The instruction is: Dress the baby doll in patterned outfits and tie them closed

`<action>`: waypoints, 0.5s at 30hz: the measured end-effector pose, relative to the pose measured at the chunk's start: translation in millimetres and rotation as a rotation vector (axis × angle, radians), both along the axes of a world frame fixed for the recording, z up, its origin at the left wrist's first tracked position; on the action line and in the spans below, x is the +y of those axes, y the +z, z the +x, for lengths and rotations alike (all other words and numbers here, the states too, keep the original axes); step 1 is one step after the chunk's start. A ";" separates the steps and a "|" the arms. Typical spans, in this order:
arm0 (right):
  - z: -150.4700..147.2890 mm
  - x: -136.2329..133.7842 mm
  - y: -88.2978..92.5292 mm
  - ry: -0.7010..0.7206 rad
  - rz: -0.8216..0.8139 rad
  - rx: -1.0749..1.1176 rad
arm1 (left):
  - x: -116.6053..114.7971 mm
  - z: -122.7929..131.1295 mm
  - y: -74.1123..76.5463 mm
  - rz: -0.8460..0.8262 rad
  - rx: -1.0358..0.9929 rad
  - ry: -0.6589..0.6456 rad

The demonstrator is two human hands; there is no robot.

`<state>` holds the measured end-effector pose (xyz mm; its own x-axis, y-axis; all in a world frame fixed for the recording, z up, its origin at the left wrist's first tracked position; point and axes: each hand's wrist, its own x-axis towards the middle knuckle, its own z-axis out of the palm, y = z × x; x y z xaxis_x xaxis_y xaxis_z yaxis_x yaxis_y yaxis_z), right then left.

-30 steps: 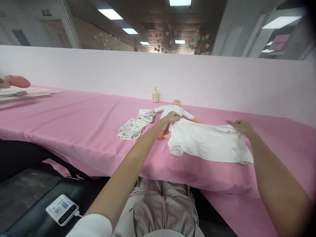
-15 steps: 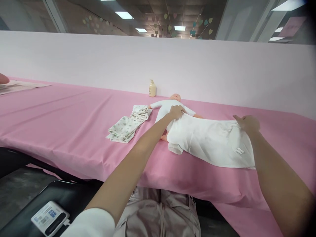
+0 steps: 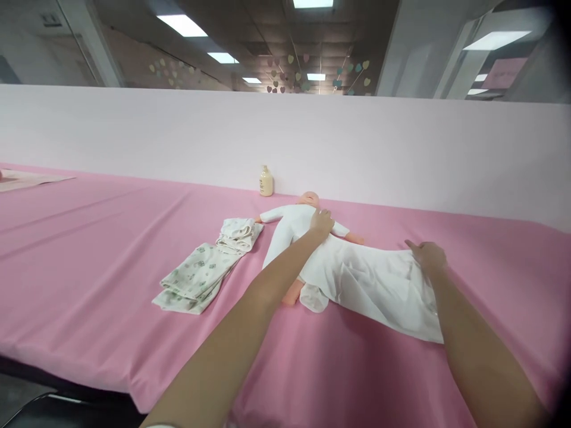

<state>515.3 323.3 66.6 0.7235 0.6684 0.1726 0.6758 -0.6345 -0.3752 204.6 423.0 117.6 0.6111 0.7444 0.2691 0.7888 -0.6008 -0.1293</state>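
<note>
A baby doll [image 3: 289, 223] in a white bodysuit lies on its back on the pink table cover [image 3: 111, 238], its head toward the far wall. A white cloth [image 3: 375, 285] lies over its lower body and spreads out to the right. My left hand [image 3: 321, 221] is closed on the cloth's upper left edge, over the doll's chest. My right hand [image 3: 427, 257] grips the cloth's upper right edge, fingers curled on the fabric. The doll's bare foot [image 3: 291, 294] sticks out below the cloth.
Folded patterned cloths [image 3: 203, 273] lie left of the doll, a smaller folded piece [image 3: 238, 233] on top at the back. A small cream pump bottle [image 3: 266, 182] stands against the pale partition [image 3: 401, 154]. A paper sheet [image 3: 27, 178] lies at the far left.
Both hands have drawn the white cloth further up the doll, from its legs toward its chest. The view has shifted forward, so my lap and the black seat have dropped out of sight.
</note>
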 end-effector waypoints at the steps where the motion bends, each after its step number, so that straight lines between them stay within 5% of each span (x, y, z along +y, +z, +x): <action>1: 1.3 5.8 -3.6 -0.002 0.000 0.001 | 4.4 3.2 -1.6 0.006 0.010 0.030; 6: 6.1 28.7 -16.6 -0.032 -0.034 -0.028 | 33.4 6.0 -4.9 -0.097 0.032 0.140; 10: -3.5 44.7 -15.2 -0.017 -0.007 -0.208 | 58.7 -24.6 4.0 -0.317 -0.181 0.105; 15: -83.2 70.2 9.9 0.296 0.199 -0.332 | 71.4 -94.5 3.6 -0.454 -0.436 0.312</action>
<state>432.1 393.5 76.5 0.3916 0.7675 0.5074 0.9200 -0.3350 -0.2034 110.1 494.3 121.2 0.2576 0.9643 0.0621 0.8561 -0.2575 0.4482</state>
